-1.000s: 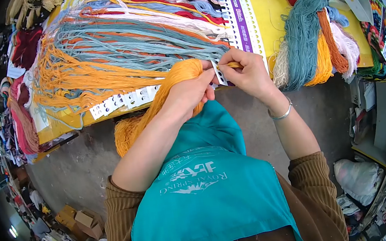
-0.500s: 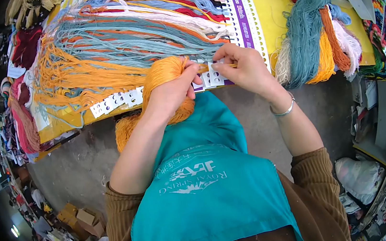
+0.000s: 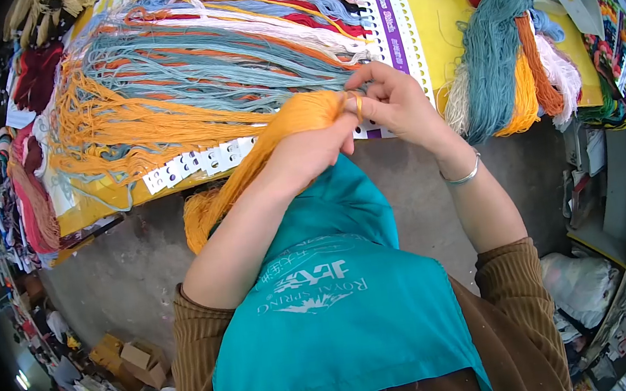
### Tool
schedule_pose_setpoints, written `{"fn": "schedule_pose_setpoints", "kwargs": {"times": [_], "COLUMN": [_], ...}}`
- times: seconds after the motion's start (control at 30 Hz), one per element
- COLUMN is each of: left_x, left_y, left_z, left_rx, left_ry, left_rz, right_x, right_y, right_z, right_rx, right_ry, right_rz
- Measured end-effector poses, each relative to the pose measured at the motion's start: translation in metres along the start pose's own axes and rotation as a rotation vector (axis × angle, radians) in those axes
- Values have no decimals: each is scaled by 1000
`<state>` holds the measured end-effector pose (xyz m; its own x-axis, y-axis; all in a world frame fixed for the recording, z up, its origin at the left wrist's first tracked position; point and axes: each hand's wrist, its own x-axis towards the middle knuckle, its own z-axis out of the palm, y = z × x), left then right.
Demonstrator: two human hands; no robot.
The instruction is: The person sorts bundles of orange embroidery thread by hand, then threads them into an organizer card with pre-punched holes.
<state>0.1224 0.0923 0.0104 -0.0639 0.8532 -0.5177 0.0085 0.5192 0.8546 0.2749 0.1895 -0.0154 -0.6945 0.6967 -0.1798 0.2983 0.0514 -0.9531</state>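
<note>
Orange skein (image 3: 237, 181) clasped, left hand (image 3: 313, 151), right hand (image 3: 395, 103)

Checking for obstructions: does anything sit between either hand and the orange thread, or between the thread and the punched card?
Nothing visible does. The left hand grips the orange skein, and the right hand pinches its strands, directly over the punched card.

Bright, even light; fisheye-warped, dark vignetted edges.
</note>
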Motion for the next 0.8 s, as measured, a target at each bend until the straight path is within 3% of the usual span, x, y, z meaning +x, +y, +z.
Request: {"fn": "schedule_pose_setpoints", "kwargs": {"times": [0.13, 0.23, 0.33, 0.43, 0.57, 0.63, 0.73, 0.77, 0.8], "left_x": [11, 16, -2, -37, -75, -70, -68, -65, -65], "left_y": [-16, -10, 0, 2, 10, -10, -5, -10, -10], "left_z": [3, 7, -33, -90, -185, -246, -245, -233, -214], "left_rx": [419, 12, -803, -1114, -1124, -1289, -935, -873, -840], "left_ry": [143, 82, -211, -257, -65, -97, 656, 765, 699], "left_rz": [398, 253, -158, -55, 226, 425, 335, 318, 344], "right_x": [-2, -1, 1, 2, 3, 3, 4, 4, 2], "right_y": [-2, 0, -3, 0, -10, -7, -8, -3, 1], "right_z": [-6, -2, -2, -7, -9, -7, -5, -5, -4], "right_rx": [144, 169, 31, -38, -108, -91, -77, -52, -26], "right_ry": [-61, -29, -27, -44, -100, -94, -64, -43, -23], "right_rz": [5, 2, 38, 39, 114, 96, 75, 62, 50]}}
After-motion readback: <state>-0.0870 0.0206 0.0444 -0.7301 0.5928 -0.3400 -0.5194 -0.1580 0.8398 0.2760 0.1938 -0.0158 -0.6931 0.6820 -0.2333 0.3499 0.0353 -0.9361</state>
